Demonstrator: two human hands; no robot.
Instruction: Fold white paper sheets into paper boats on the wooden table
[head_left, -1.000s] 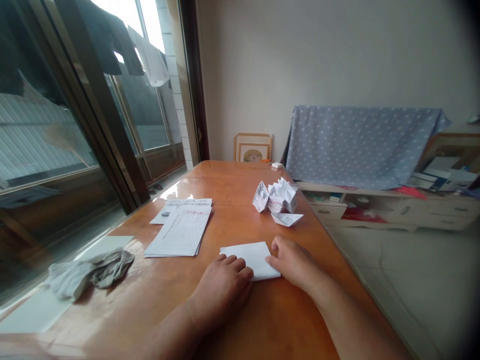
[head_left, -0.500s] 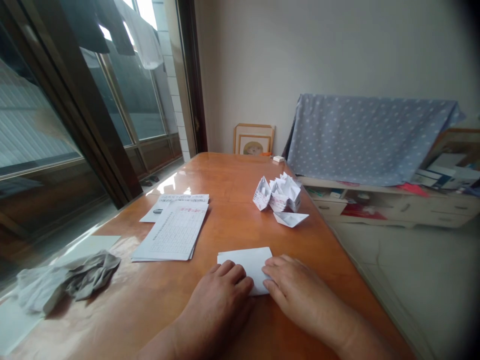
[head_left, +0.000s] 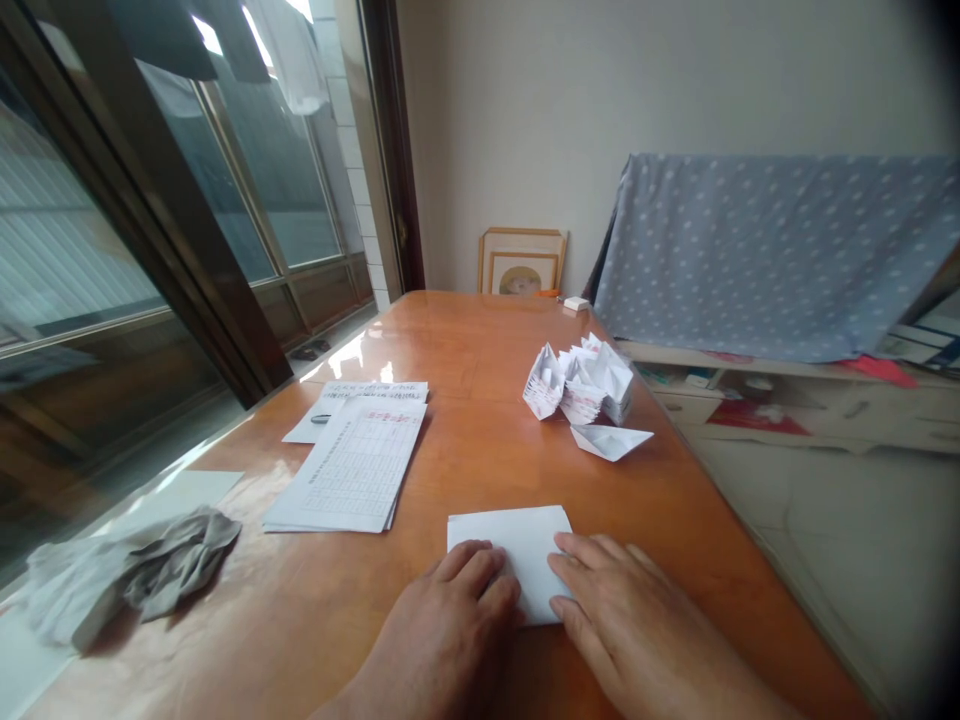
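A folded sheet of white paper (head_left: 531,548) lies flat on the wooden table in front of me. On its left part my left hand (head_left: 465,610) presses down with bent, closed fingers; its thumb side touches the lower middle of the sheet. My right hand (head_left: 619,600) lies over the right edge, fingers stretched out and slightly apart, fingertips on the paper. What is beneath my palms is hidden. Beyond the sheet, one white paper boat (head_left: 611,442) sits by itself, close to a cluster of nested folded paper boats (head_left: 589,380), some with printed lines and red marks.
Left of the paper is a stack of printed sheets (head_left: 352,470) with a dark pen-like item by it. A crumpled grey cloth (head_left: 184,560) lies at the table's left edge. A small white box (head_left: 576,304) stands at the far end of the wooden table (head_left: 480,345).
The view has shifted, so the table things appear slightly moved. Both hands stay on the folded paper in nearly the same places.
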